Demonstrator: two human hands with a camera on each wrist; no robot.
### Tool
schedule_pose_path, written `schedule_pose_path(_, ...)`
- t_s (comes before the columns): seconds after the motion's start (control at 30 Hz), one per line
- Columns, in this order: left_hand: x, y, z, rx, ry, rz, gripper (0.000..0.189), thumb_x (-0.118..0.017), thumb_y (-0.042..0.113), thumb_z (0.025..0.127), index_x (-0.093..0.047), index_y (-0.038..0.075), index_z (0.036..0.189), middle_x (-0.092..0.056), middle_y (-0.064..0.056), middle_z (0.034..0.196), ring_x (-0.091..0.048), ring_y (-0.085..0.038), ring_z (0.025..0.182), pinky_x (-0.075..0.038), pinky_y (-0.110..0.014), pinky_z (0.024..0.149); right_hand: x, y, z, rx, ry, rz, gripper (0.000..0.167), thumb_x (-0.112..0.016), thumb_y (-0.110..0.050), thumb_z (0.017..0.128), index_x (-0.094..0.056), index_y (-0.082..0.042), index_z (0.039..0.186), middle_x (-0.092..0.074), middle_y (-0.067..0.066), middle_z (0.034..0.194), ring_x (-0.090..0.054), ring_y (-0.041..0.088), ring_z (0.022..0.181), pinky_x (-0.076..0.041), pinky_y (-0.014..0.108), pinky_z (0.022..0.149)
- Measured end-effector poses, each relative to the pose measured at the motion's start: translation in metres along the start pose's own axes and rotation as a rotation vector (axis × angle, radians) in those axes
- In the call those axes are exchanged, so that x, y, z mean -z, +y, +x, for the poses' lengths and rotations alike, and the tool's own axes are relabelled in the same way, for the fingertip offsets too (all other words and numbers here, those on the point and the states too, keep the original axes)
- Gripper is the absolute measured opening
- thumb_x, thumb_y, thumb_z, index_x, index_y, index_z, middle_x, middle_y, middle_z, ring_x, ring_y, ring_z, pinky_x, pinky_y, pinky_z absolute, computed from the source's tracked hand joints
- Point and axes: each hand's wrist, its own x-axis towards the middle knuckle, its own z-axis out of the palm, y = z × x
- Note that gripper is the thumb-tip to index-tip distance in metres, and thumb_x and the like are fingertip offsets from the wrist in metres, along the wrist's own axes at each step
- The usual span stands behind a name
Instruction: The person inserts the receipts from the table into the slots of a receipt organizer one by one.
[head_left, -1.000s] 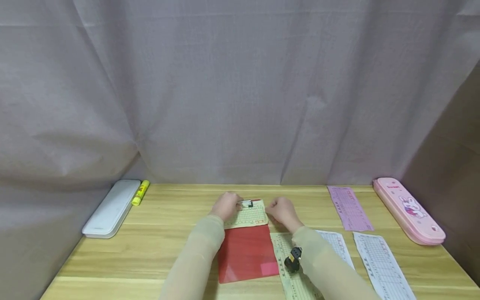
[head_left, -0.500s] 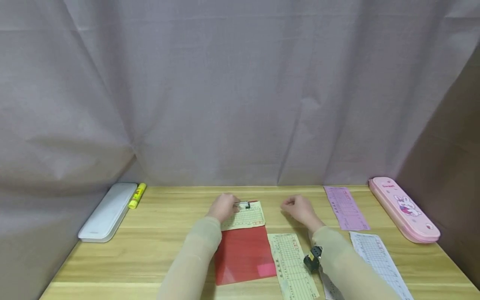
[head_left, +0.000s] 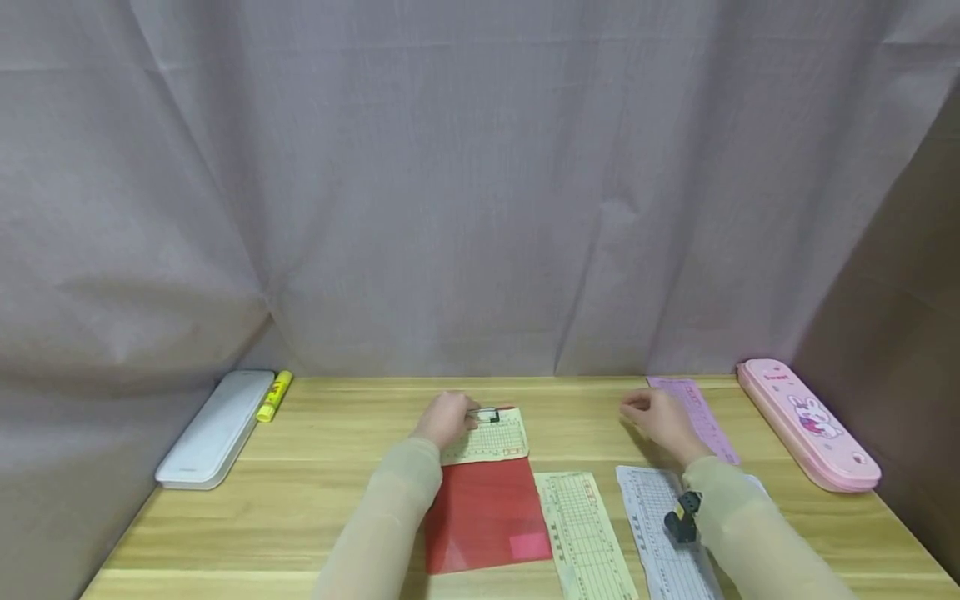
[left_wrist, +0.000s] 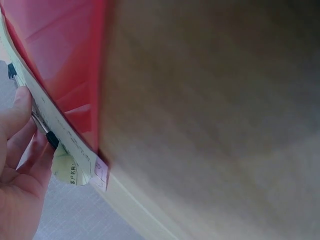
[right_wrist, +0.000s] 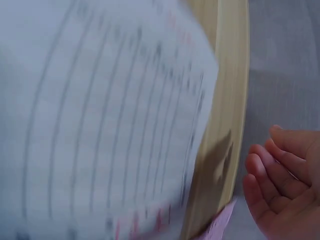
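At the far edge of a red folder [head_left: 487, 517], my left hand [head_left: 444, 418] grips a metal clip [head_left: 487, 415] with black ends. In the left wrist view the thumb lies on one side of the clip [left_wrist: 40, 120], fingers on the other. Beneath the clip is a yellow printed slip [head_left: 491, 440] across the folder's top; one corner curls up, and a pink paper corner [left_wrist: 101, 174] shows under it. My right hand [head_left: 663, 423], fingers loosely bent and holding nothing, hovers beside a purple slip [head_left: 701, 414], partly covering it.
A second yellow slip [head_left: 587, 533] lies right of the folder, then a white slip [head_left: 660, 517] under the right forearm. A pink pencil case [head_left: 810, 425] stands at the right, a white case [head_left: 217, 429] and yellow glue stick [head_left: 274, 397] at the left. Grey cloth [head_left: 480, 192] hangs behind.
My right hand has moved right, from the yellow slip's edge to beside the purple slip, uncovering the second yellow slip. My left hand keeps its grip on the clip.
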Motion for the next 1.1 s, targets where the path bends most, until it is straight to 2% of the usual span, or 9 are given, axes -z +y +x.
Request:
schedule_pose_path(0.17, 0.004, -0.006, -0.007, 0.000, -0.001, -0.034, 0.023, -0.075, 0.013, 0.081, -0.074, 0.007, 0.103, -0.072, -0.007, 0.100, -0.068, -0.021, 0.093, -0.055, -0.032, 0.081, 0.009, 0.013, 0.008, 0.072, 0.057, -0.089, 0.022, -0.064, -0.008, 0.088, -0.067, 0.009, 0.102, -0.069, 0.024, 0.096, -0.066, 0.036, 0.088, -0.053, 0.049, 0.078)
schedule_pose_path(0.27, 0.005, -0.009, -0.009, 0.025, 0.005, -0.035, 0.023, -0.075, 0.012, 0.080, -0.074, 0.007, 0.102, -0.072, -0.006, 0.099, -0.068, -0.021, 0.093, -0.055, -0.032, 0.081, 0.013, 0.021, 0.018, 0.099, 0.076, -0.137, 0.023, -0.063, -0.010, 0.089, -0.067, 0.007, 0.104, -0.069, 0.023, 0.097, -0.066, 0.036, 0.087, -0.053, 0.049, 0.076)
schedule_pose_path(0.33, 0.005, -0.009, -0.009, 0.035, 0.004, -0.043, 0.023, -0.075, 0.012, 0.080, -0.074, 0.008, 0.103, -0.072, -0.006, 0.100, -0.068, -0.021, 0.094, -0.056, -0.032, 0.081, 0.018, 0.029, 0.023, 0.091, 0.094, -0.168, 0.024, -0.062, -0.010, 0.090, -0.067, 0.006, 0.107, -0.068, 0.023, 0.100, -0.066, 0.037, 0.089, -0.052, 0.050, 0.078)
schedule_pose_path(0.5, 0.003, -0.004, -0.005, 0.009, 0.009, -0.060, 0.023, -0.075, 0.013, 0.080, -0.074, 0.008, 0.102, -0.072, -0.006, 0.099, -0.068, -0.021, 0.092, -0.055, -0.032, 0.081, 0.035, 0.050, 0.025, 0.044, 0.138, -0.231, 0.024, -0.060, -0.008, 0.089, -0.066, 0.008, 0.106, -0.066, 0.027, 0.102, -0.062, 0.044, 0.094, -0.048, 0.056, 0.081)
schedule_pose_path(0.63, -0.001, -0.001, -0.003, -0.003, 0.010, -0.060, 0.023, -0.076, 0.013, 0.078, -0.075, 0.008, 0.100, -0.073, -0.005, 0.097, -0.068, -0.021, 0.091, -0.056, -0.031, 0.081, 0.045, 0.063, 0.021, 0.009, 0.127, -0.286, 0.025, -0.061, -0.009, 0.088, -0.066, 0.010, 0.104, -0.065, 0.029, 0.103, -0.060, 0.048, 0.095, -0.047, 0.058, 0.080)
schedule_pose_path(0.8, -0.004, -0.002, -0.002, 0.012, 0.014, -0.051, 0.024, -0.076, 0.015, 0.078, -0.074, 0.009, 0.102, -0.073, -0.005, 0.099, -0.068, -0.020, 0.094, -0.055, -0.031, 0.082, 0.049, 0.072, 0.029, 0.028, 0.117, -0.344, 0.028, -0.063, -0.005, 0.084, -0.063, 0.013, 0.105, -0.063, 0.033, 0.103, -0.059, 0.052, 0.094, -0.046, 0.060, 0.081)
schedule_pose_path(1.1, -0.001, 0.001, -0.001, 0.022, -0.001, -0.057, 0.025, -0.076, 0.014, 0.078, -0.074, 0.007, 0.102, -0.072, -0.006, 0.100, -0.068, -0.021, 0.095, -0.055, -0.032, 0.083, 0.056, 0.070, 0.047, 0.053, 0.019, -0.397, 0.028, -0.063, 0.000, 0.082, -0.061, 0.014, 0.106, -0.063, 0.034, 0.100, -0.059, 0.052, 0.093, -0.048, 0.060, 0.081)
